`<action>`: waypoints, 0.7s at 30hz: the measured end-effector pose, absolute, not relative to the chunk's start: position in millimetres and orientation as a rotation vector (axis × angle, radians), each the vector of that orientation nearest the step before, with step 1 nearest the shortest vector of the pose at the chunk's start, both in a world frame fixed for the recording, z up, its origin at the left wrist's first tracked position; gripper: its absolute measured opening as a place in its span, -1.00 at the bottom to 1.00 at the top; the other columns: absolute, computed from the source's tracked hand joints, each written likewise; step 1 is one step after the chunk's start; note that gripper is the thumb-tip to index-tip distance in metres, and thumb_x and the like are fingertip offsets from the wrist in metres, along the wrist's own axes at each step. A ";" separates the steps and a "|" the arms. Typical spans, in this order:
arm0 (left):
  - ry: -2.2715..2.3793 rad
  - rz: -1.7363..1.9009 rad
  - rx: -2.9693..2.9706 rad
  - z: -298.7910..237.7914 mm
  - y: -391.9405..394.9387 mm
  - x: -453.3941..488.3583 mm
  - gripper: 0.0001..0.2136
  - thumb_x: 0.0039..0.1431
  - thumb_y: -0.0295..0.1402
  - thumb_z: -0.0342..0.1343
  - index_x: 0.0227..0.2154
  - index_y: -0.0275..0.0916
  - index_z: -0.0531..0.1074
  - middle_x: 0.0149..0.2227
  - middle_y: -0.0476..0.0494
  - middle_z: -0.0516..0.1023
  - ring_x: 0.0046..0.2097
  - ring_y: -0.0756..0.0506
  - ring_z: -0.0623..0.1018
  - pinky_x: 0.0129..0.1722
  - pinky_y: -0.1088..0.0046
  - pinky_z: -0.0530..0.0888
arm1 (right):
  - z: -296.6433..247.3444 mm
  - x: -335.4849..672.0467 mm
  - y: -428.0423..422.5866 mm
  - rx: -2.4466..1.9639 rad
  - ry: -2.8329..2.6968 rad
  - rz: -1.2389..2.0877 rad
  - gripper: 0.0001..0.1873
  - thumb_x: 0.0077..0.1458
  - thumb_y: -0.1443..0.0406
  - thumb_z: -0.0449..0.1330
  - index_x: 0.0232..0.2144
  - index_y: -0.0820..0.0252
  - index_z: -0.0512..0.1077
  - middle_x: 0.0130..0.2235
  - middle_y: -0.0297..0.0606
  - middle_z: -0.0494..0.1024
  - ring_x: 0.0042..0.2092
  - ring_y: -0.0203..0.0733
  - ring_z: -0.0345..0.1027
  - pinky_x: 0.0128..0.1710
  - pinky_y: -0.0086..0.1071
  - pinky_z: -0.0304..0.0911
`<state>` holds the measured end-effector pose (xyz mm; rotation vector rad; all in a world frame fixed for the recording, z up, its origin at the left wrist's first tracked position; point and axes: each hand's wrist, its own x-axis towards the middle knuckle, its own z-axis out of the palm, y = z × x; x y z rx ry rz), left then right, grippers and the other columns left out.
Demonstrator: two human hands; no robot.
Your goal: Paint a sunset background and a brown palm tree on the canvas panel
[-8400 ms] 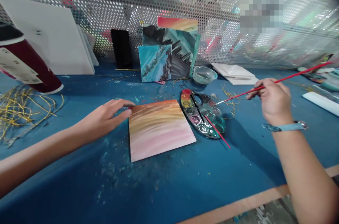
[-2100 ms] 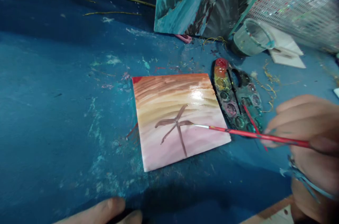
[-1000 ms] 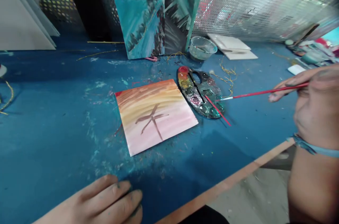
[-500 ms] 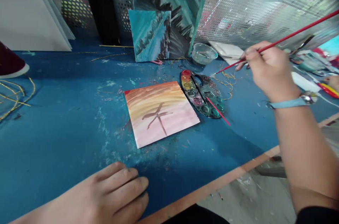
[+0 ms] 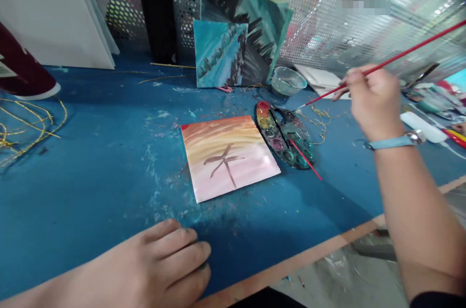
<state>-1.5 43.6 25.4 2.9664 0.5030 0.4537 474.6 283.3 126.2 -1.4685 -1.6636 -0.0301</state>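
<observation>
My right hand (image 5: 376, 99) pinches a long red paintbrush (image 5: 404, 54), its tip over the far edge of an oval paint palette (image 5: 303, 129). A second brush with a black and red handle (image 5: 307, 162) lies across the palette. To the left of the palette, a small square painting (image 5: 251, 169) lies flat, banded orange, yellow and pale pink, with a brown palm-like shape on it. My left hand (image 5: 174, 259) rests on the table in front of the painting, fingers loosely curled together, apart from it; nothing shows in it.
Painted canvases (image 5: 220, 55) lean on the perforated metal screen, near a dark phone (image 5: 158, 24) and white boards (image 5: 54, 16). A clear water tub (image 5: 288, 82) stands behind the palette. At left are a maroon cup (image 5: 25, 67) and gold cord (image 5: 43, 126). A person's fingers show at far right.
The view has shifted, so most things sit farther right in the picture. The red paintbrush stays over the palette's far edge in my right hand. My left hand stays on the table.
</observation>
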 end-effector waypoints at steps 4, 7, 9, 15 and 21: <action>0.530 0.477 2.977 25.9 42.9 1.4 -0.80 0.62 -0.23 0.21 0.13 -0.07 0.66 0.06 -0.08 0.76 -0.01 -0.12 0.68 0.19 0.40 0.55 | 123.2 467.8 292.0 -1.208 -1.502 -0.100 -0.56 0.50 -0.09 0.19 -0.34 -0.02 0.28 -0.49 -0.38 0.38 -0.50 -0.20 0.45 -0.44 -0.26 0.28; 0.539 0.457 2.982 25.7 42.1 1.2 -0.79 0.60 -0.24 0.23 0.15 -0.05 0.65 0.07 -0.07 0.75 0.01 -0.12 0.67 0.17 0.42 0.56 | 122.8 454.0 294.5 -1.018 -1.439 0.015 -0.42 0.25 -0.28 0.34 -0.39 -0.02 0.30 -0.48 -0.39 0.32 -0.55 -0.21 0.41 -0.57 -0.26 0.27; 0.525 0.456 2.983 24.0 41.0 0.5 -0.77 0.58 -0.23 0.26 0.18 -0.05 0.65 0.09 -0.07 0.74 0.05 -0.12 0.67 0.22 0.40 0.54 | 124.3 442.4 292.9 -0.980 -1.402 0.102 -0.43 0.14 -0.26 0.39 -0.41 -0.03 0.30 -0.47 -0.40 0.31 -0.59 -0.23 0.38 -0.61 -0.24 0.30; 0.564 0.559 2.967 9.9 30.7 4.8 -0.77 0.53 -0.13 0.34 0.11 -0.04 0.69 0.14 -0.06 0.71 0.06 -0.14 0.66 0.29 0.30 0.53 | 125.0 392.8 259.7 -0.896 -1.472 0.335 -0.41 0.05 -0.22 0.50 -0.44 0.01 0.36 -0.44 -0.42 0.37 -0.58 -0.27 0.38 -0.51 -0.18 0.52; 0.627 0.677 2.888 13.5 31.5 6.4 -0.85 0.55 -0.19 0.29 0.04 0.03 0.71 0.14 0.02 0.72 0.05 -0.12 0.66 0.28 0.31 0.55 | 106.4 352.5 196.2 -0.785 -1.705 0.314 -0.60 0.35 -0.12 0.38 -0.42 -0.08 0.58 -0.51 -0.36 0.50 -0.49 -0.08 0.55 -0.43 -0.03 0.57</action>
